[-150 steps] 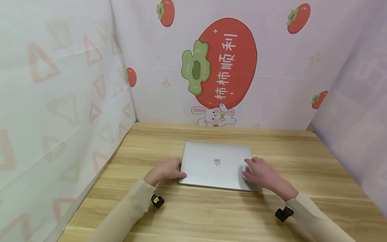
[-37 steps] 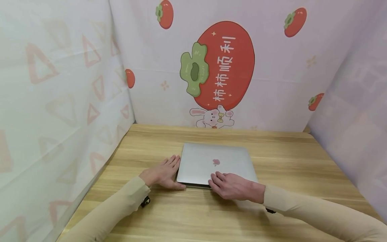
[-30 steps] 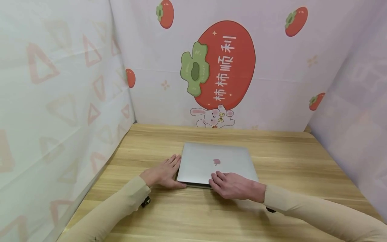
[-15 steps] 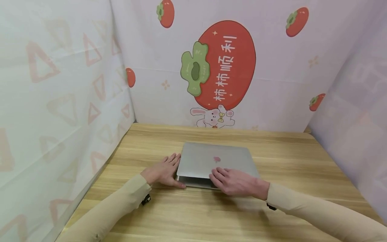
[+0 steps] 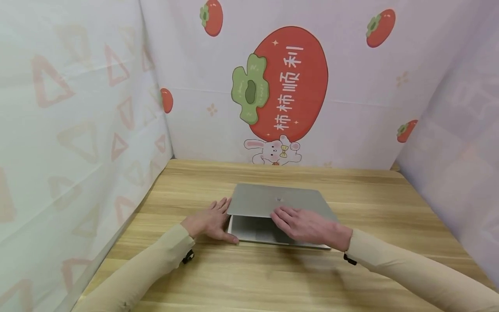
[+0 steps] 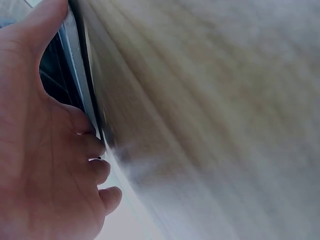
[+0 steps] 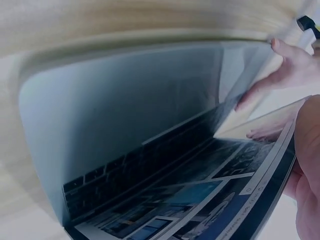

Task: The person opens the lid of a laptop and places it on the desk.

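Note:
A silver laptop lies on the wooden table, its lid [image 5: 257,200] tilted up partway from the base [image 5: 249,234]. My right hand [image 5: 306,226] grips the lid's front edge near the middle, fingers over the top; the thumb is hidden in the head view. My left hand [image 5: 210,223] lies flat with fingers extended along the laptop's left side, its thumb at the front left corner. Through the gap, the right wrist view shows the dark keyboard [image 7: 95,187] and a lit screen [image 7: 200,205] with picture windows. In the left wrist view, the left fingertips touch the laptop's edge.
Bare wooden tabletop [image 5: 249,277] surrounds the laptop. A printed cloth [image 5: 351,130] with persimmon drawings hangs behind the table, and another cloth [image 5: 85,182] with triangles runs along the left side. Dark wrist cameras sit under both sleeves.
The lid was down five seconds ago with a hand at each side. My right hand has since moved to the front edge and raised the lid; my left hand flattened beside the laptop.

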Tool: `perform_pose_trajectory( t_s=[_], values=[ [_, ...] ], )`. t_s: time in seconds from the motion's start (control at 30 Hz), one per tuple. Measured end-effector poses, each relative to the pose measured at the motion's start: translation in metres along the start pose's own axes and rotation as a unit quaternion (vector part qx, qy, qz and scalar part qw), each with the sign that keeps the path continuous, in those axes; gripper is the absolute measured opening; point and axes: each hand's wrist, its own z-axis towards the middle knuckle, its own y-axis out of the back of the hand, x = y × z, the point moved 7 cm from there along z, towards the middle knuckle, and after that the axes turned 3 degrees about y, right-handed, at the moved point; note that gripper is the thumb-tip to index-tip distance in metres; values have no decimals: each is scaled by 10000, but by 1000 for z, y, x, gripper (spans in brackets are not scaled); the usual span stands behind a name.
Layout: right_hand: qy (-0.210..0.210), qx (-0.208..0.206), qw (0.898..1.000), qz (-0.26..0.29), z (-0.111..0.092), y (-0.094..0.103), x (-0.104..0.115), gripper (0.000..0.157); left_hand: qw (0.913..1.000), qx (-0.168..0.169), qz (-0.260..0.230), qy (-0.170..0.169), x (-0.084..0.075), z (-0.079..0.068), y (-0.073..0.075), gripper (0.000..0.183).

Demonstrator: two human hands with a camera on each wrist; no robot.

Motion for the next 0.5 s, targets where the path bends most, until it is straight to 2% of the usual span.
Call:
perform_pose_trajectory(
  t_s=[0.27, 0.33, 0.43, 0.5],
  values=[
    [-84, -81, 9999, 47, -2, 2, -9, 66, 9997, -62, 167, -137, -2, 0, 2, 119],
    [-120, -101, 9998, 121, -3, 3, -11, 60, 9998, -42, 175, -117, -3, 0, 2, 117],
    [-181, -77, 9994, 295, -3, 4, -15, 35, 9998, 5, 201, -50, -3, 0, 1, 118],
    [-245, -34, 9988, 434, -3, 4, -18, 40, 9997, 53, 235, -15, -3, 1, 0, 120]
  ],
)
